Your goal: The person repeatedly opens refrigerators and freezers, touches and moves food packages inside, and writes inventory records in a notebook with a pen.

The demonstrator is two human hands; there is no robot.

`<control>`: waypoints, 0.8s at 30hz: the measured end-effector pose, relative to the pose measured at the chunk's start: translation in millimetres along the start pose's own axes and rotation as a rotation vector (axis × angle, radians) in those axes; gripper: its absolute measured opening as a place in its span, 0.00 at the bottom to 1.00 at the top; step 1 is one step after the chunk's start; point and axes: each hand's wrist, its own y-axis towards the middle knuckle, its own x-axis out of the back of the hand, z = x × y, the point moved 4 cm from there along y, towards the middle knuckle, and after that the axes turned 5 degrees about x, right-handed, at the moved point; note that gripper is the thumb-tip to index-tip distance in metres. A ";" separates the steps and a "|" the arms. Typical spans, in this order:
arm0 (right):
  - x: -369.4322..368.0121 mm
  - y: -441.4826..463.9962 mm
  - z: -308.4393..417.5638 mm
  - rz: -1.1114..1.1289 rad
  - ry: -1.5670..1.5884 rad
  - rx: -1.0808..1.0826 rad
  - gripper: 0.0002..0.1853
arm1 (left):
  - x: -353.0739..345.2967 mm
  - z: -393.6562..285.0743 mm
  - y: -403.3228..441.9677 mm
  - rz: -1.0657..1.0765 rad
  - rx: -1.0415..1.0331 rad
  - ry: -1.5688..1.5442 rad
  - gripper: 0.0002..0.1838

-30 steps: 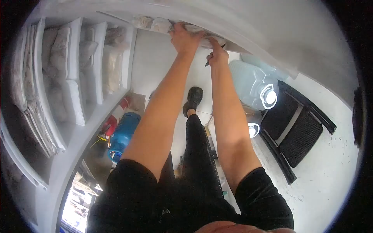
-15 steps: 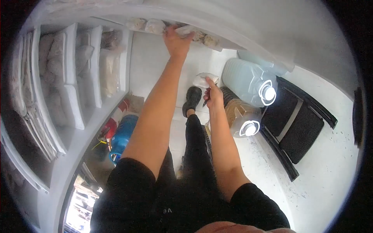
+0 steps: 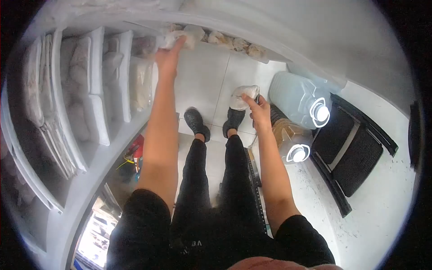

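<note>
Sorting through wrapped goods, we appear mid-handling: our right hand (image 3: 261, 112) pinches a white packet (image 3: 239, 96) over the tiled floor (image 3: 200, 85), our left hand (image 3: 166, 62) grips a blurred pale bag (image 3: 168, 41) near the bundles (image 3: 218, 38). The next move seemingly calls for steady holds.

Open passage over floor (image 3: 200, 85) at upper centre, between left hand (image 3: 168, 56) and right hand (image 3: 261, 110); white packet (image 3: 243, 95) in right hand narrows it. Row of wrapped bundles (image 3: 220, 39) bounds top centre. Shelf dividers (image 3: 99, 119) obstruct left side, filled slots between. Clear jug (image 3: 294, 96), brownish jug (image 3: 288, 137) crowd right hand's outer side. Black panelled frame (image 3: 357, 157) blocks far right.
</note>
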 end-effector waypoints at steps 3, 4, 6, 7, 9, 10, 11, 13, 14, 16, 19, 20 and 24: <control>-7.1 -8.6 4.5 0.007 -0.027 0.020 0.23 | -29.4 -12.2 -21.7 0.113 -0.043 0.278 0.29; -7.1 -9.9 4.2 0.008 -0.029 0.022 0.23 | -41.0 -3.8 -24.3 0.096 -0.129 0.330 0.28; -2.0 -14.7 -4.0 -0.010 -0.036 -0.078 0.24 | -65.2 9.4 -36.6 0.081 -0.213 0.375 0.27; 0.7 -17.5 -6.3 -0.012 -0.039 -0.073 0.24 | -75.5 12.8 -47.0 0.112 -0.151 0.282 0.27; 9.7 -25.3 -6.3 -0.032 -0.049 0.001 0.25 | -87.1 8.3 -72.3 0.144 -0.094 0.182 0.27; 15.0 -30.0 -5.0 -0.037 -0.062 0.032 0.26 | -85.8 -7.5 -93.8 0.119 -0.188 0.095 0.28; 20.3 -34.9 -3.6 -0.044 -0.076 0.062 0.26 | -80.3 -20.8 -112.9 0.092 -0.283 0.008 0.29; 27.0 -44.9 10.5 -0.010 -0.033 0.198 0.27 | -60.9 -51.5 -146.3 0.028 -0.746 0.039 0.33; 30.0 -51.9 21.0 -0.005 -0.027 0.239 0.27 | -50.0 -62.6 -160.8 0.025 -0.751 0.039 0.33; 37.4 -57.5 32.7 -0.038 -0.101 0.325 0.26 | -35.7 -112.6 -193.9 0.032 -0.983 0.006 0.33; 30.0 -77.5 73.5 -0.041 -0.188 0.427 0.25 | -37.2 -171.6 -214.6 0.008 -1.178 -0.119 0.31; 26.2 -84.9 84.9 -0.005 -0.207 0.439 0.24 | -40.9 -188.4 -216.7 0.009 -1.183 -0.121 0.31; 17.7 -89.7 81.8 0.034 -0.113 0.474 0.25 | -85.7 -217.0 -211.1 0.041 -1.129 0.294 0.28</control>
